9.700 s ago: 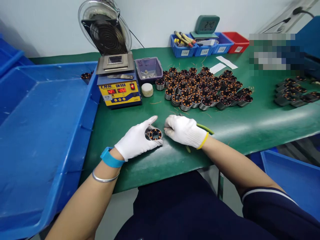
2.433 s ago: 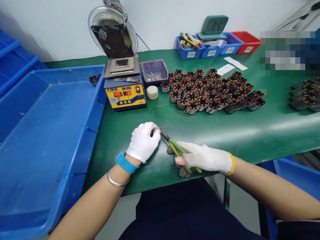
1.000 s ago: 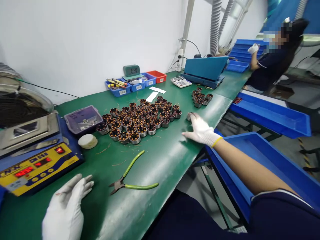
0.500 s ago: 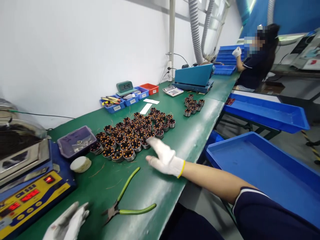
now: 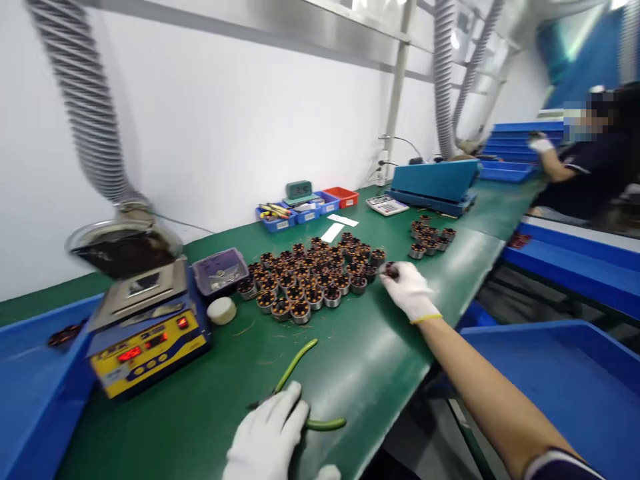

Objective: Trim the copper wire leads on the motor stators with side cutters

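My right hand, in a white glove with a yellow cuff, has its fingers closed round a dark wound motor core at the right end of a group of similar cores. Each core has a silver ring and copper windings. Near the front edge, my gloved left hand lies over the green-handled pliers with its fingers apart. It covers the middle of the pliers; whether it touches them is unclear.
Left are a yellow-blue soldering station, a purple tray, a white round pad and a blue bin. More cores sit back right. A co-worker sits beyond, and a blue tray stands at right.
The view has swung left. My left hand has moved right, from beside the pliers to over them. My right hand, earlier open beside the cores, has closed on one.
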The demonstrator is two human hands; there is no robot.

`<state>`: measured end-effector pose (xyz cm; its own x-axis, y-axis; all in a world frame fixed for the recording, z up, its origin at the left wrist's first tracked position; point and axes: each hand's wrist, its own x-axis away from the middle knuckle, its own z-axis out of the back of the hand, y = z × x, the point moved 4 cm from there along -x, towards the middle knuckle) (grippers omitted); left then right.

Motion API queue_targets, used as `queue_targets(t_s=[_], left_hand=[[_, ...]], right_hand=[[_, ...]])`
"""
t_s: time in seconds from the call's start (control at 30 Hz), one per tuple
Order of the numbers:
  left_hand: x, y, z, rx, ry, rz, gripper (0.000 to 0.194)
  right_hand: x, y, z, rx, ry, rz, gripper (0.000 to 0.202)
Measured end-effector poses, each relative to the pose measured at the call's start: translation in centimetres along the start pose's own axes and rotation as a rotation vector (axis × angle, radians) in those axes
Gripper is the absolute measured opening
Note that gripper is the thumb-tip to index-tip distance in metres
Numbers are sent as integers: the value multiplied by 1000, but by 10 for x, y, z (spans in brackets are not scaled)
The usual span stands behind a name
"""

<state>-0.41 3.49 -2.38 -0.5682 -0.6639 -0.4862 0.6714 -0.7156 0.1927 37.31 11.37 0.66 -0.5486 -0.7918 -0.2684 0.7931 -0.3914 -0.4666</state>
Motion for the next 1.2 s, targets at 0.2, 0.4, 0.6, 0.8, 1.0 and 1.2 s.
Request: queue_targets(t_s=[0.2, 0.4, 0.6, 0.8, 1.0, 1.2], left_hand=[[-15, -19, 34, -119, -215, 397, 48], [-9, -71, 69, -315, -386, 779, 58], [-12, -70, 67, -253, -246, 695, 31], [-3, -63, 62, -198, -302, 718, 29], [4, -37, 31, -12, -117, 425, 77], [-2, -39, 23, 121, -43, 555, 40]], right_hand=[[86, -69, -5, -401, -209, 578, 14], [153, -188, -18, -108, -707, 1040, 20], [171, -215, -47, -27, -830, 1153, 36], [165, -188, -54, -353, -656, 1091, 49], [170, -191, -64, -552, -628, 1101, 28], [167, -185, -76, -568, -647, 889, 18]])
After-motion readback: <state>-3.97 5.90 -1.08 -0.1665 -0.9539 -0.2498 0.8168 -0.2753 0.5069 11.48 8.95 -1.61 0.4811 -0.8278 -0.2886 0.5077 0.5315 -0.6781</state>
